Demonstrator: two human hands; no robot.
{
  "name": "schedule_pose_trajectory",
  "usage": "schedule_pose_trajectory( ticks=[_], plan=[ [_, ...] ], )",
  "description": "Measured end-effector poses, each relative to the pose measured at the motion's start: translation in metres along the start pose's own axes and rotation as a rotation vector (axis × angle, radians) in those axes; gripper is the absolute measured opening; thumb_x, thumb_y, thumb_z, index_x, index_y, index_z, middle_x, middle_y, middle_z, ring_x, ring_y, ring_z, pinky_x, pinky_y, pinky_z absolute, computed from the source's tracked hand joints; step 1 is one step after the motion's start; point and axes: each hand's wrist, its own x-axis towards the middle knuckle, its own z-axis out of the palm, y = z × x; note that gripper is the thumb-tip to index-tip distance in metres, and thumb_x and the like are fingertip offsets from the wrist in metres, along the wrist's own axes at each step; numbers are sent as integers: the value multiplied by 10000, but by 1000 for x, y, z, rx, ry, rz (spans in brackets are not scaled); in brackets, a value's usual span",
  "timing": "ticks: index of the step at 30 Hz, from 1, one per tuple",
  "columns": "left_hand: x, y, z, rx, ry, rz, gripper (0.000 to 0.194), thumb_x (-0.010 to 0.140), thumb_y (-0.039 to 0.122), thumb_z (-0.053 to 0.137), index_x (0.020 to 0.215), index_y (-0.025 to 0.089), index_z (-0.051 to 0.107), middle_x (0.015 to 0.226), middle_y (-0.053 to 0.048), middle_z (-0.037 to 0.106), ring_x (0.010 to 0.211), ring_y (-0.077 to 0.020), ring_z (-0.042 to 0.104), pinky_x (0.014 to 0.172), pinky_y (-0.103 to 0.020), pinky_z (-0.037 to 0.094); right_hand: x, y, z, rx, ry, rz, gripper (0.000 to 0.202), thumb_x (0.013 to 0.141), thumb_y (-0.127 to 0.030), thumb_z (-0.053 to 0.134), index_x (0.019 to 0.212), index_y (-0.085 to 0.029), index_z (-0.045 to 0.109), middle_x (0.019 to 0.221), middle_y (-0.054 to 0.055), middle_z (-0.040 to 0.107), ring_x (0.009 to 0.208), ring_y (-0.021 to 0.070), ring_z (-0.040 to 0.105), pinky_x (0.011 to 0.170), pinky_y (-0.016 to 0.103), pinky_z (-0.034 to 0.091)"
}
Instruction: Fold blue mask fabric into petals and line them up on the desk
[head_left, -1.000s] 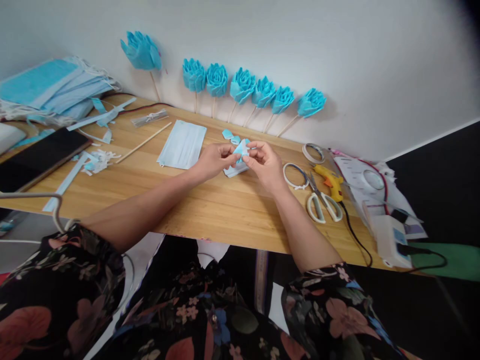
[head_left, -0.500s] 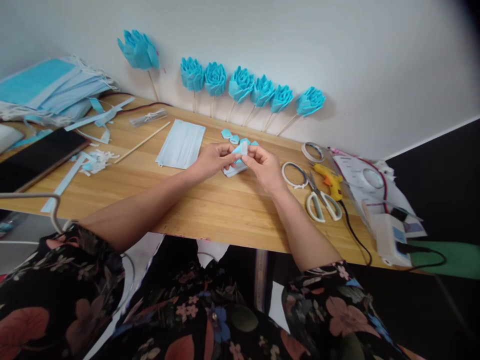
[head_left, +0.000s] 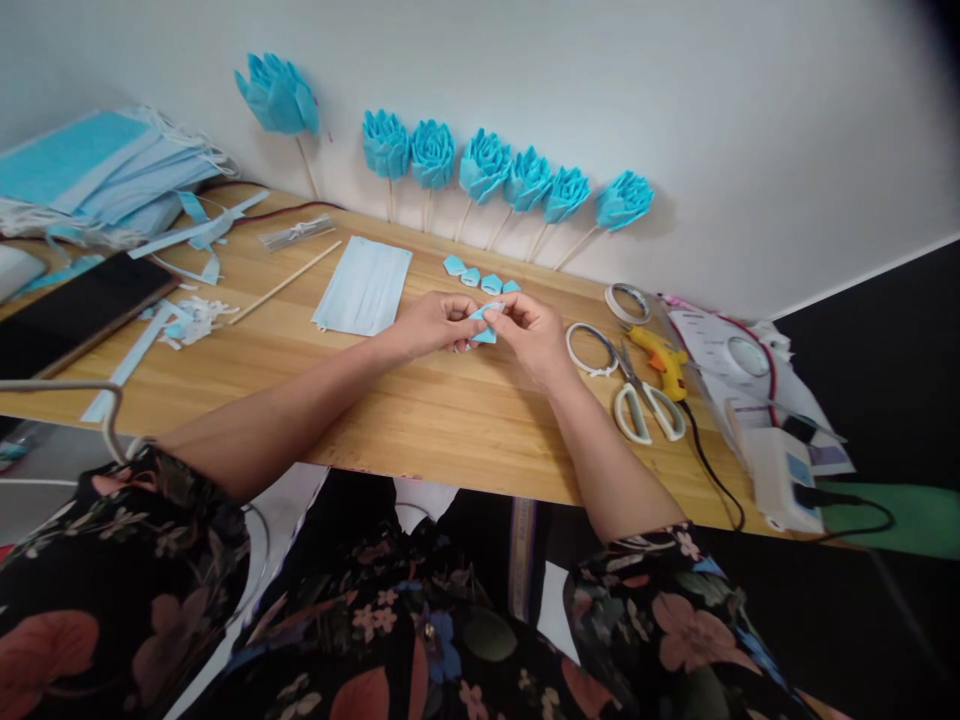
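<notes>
A small blue folded piece (head_left: 486, 326) is pinched between both hands above the middle of the table. My left hand (head_left: 441, 322) grips its left side, fingers closed. From the other side my right hand (head_left: 529, 330) pinches its upper right part with thumb and fingers. Just behind the hands, several small blue folded pieces (head_left: 470, 277) lie in a row. A flat pale blue mask (head_left: 364, 286) rests left of my left hand.
Several blue flowers on sticks (head_left: 485, 167) lean on the wall. Scissors (head_left: 643, 398), a yellow glue gun (head_left: 660, 360) and tape rolls (head_left: 591, 349) lie right. Left are a stick (head_left: 285, 282), scraps (head_left: 196, 320), a phone (head_left: 82, 312) and stacked masks (head_left: 105, 175).
The held piece has been folded smaller and now sits slightly lower. The white part that stood up from it is mostly folded down or hidden by my fingers.
</notes>
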Motion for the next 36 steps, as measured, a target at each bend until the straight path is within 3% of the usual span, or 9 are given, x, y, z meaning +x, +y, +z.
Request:
schedule_pose_trajectory(
  ticks=[6,13,20,29,36],
  plan=[
    [-1,0,-1,-69,-16,11,228,861,250,756,727,143,606,666,-13,686,557,-69,597,532,-181,443,-5,-12,0,-286,90,-237,110,893,-351,671,858,-262,725,879,8,738,837,189,648,866,367,521],
    [-2,1,-1,-145,-30,44,237,871,264,740,730,143,592,665,-12,688,544,-68,596,536,-190,449,-5,-13,-8,-455,47,-376,178,964,-345,611,949,-305,783,932,28,759,919,227,660,903,395,496],
    [-1,-2,-3,-215,-75,53,306,867,351,769,745,140,584,686,-12,692,551,-65,598,551,-195,457,0,-3,-11,-559,60,-551,241,1000,-279,557,1031,-295,795,954,16,794,906,197,706,871,368,535],
    [-1,-3,-2,-263,-94,55,366,837,421,815,755,141,594,679,-1,683,545,-63,590,544,-192,446,1,1,-12,-628,86,-609,299,1004,-215,517,1099,-299,787,1019,21,806,946,195,730,883,385,557],
    [-1,-3,-2,-263,-73,43,352,865,423,786,762,146,594,659,-4,685,536,-66,602,541,-184,456,0,1,-12,-655,76,-576,290,1019,-261,506,1067,-292,790,1025,33,802,972,203,726,912,410,557]
  ],
)
